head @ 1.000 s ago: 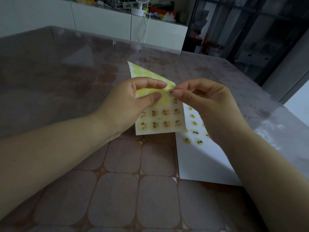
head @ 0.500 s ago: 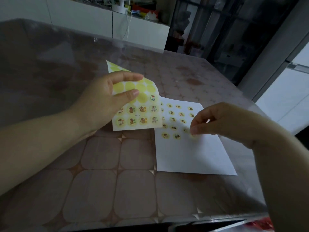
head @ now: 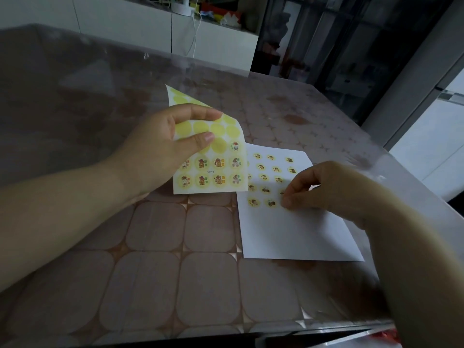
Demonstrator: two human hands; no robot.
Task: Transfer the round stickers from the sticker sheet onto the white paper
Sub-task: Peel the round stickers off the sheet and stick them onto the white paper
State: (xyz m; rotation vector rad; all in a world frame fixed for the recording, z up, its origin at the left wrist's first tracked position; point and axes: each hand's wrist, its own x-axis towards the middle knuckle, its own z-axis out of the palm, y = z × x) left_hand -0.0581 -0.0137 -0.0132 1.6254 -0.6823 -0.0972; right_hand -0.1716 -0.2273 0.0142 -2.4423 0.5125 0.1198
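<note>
My left hand (head: 155, 151) pinches the sticker sheet (head: 218, 172) mid-frame; my right hand (head: 324, 189) bunches fingertips on the white paper (head: 288, 234) right of centre, any sticker beneath hidden, so I'd press flat and rub outward.

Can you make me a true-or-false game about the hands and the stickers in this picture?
1. The left hand holds the sticker sheet. True.
2. Every circle on the sticker sheet has a picture on it. False: the upper circles are plain yellow, and only the lower rows show pictures.
3. The white paper has no stickers on it. False: several rows of round stickers are on it.
4. The right hand has its fingertips down at the white paper. True.
5. The white paper lies to the left of the sticker sheet. False: it lies to its right, flat on the table.
</note>
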